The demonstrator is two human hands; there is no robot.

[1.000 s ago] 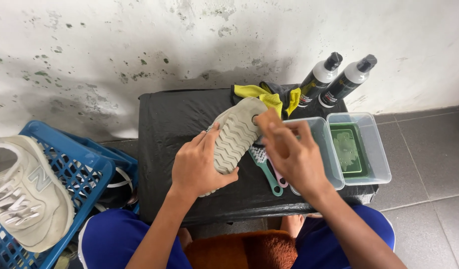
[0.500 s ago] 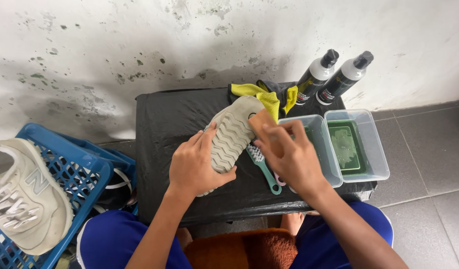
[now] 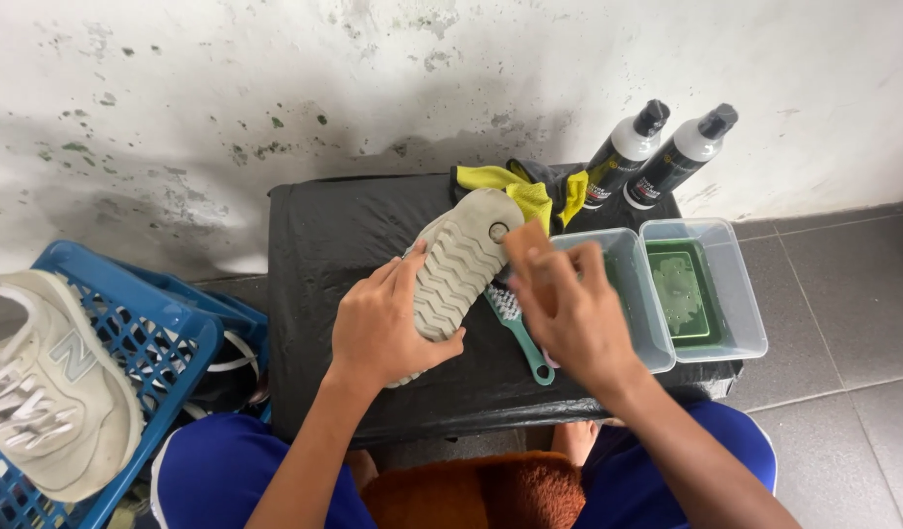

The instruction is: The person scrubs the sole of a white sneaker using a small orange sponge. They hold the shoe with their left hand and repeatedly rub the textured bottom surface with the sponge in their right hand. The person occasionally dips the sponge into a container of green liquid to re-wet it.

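Head view looks down on a pale grey shoe [image 3: 458, 266] turned sole up, its zigzag tread ribs and a small round mark near the toe end plainly showing, the rubber dull and a little soiled. It is held just above a black-covered surface [image 3: 344, 235]. The left hand [image 3: 383, 328] grips it from the heel side, fingers [image 3: 410, 272] curled over the sole's near edge and thumb pressed against the far edge, closed firmly on the shoe. The right hand [image 3: 569, 313] sits at the toe end, its fingers [image 3: 545, 264] bunched together and pinching a small tan piece [image 3: 526, 238] against the sole; what this piece is cannot be told. Just beneath the right fingers lies a teal-handled brush [image 3: 518, 328] on the surface. Beyond those fingers stand two clear tubs [image 3: 701, 294], one holding greenish water, then a yellow cloth [image 3: 530, 191] and two dark bottles [image 3: 667, 152]. Well apart from the left fingers, a blue crate [image 3: 167, 328] carries a second pale shoe [image 3: 50, 382].
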